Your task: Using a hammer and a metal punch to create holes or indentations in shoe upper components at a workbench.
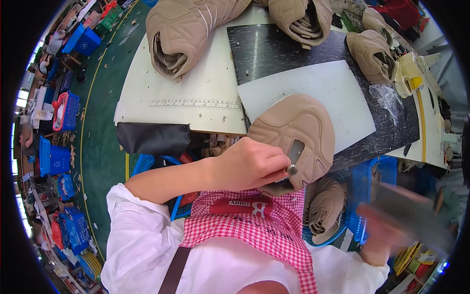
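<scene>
A beige shoe upper (313, 122) lies partly on a white cutting sheet (342, 93) at the near edge of the table. My left hand (252, 164) is closed around a short metal punch (292, 170), whose round end shows beside the opening in the upper. Motion smears my right hand (379, 230), raised off the table at the right. It grips a dark grey, blocky tool (413, 215), too blurred to name its kind. The punch's lower tip is hidden by my fingers.
Stacked beige uppers (181, 39) stand at the back, with another stack (303, 22) beside them. More uppers (372, 54) and crumpled clear plastic (387, 100) lie right. A black board (254, 54) is under the sheet. Below, a blue basket (362, 191) stands near uppers (325, 210).
</scene>
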Available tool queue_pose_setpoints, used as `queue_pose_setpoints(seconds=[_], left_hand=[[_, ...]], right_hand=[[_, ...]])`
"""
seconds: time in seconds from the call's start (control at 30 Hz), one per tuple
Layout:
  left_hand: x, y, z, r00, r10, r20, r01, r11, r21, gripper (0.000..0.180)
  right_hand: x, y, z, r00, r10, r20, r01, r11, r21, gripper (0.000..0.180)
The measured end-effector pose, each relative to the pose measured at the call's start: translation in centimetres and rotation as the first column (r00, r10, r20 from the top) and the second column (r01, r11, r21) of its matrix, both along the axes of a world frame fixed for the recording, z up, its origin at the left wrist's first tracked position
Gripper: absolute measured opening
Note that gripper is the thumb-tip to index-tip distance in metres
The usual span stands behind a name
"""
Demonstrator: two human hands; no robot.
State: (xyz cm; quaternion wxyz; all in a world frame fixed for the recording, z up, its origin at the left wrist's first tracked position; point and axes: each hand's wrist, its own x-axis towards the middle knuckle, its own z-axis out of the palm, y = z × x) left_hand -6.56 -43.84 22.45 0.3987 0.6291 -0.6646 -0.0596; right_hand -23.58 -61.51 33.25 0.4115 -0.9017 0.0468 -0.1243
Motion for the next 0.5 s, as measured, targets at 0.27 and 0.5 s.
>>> queue_pose_setpoints(seconds=[0.27, 0.5], left_hand=[[1.2, 0.8, -1.4, 0.514, 0.235, -0.825, -0.098, 0.972, 0.215, 0.011], [0.7, 0.1, 0.0, 0.994, 0.105, 0.007, -0.105, 0.993, 0.049, 0.012]], right_hand=[[-3.4, -1.4, -4.0, 0.930, -0.358, -0.085, 0.366, 0.923, 0.119, 0.024], [0.0, 0.1, -2.3, 0.957, -0.130, -0.259, 0.160, 0.983, 0.095, 0.021]])
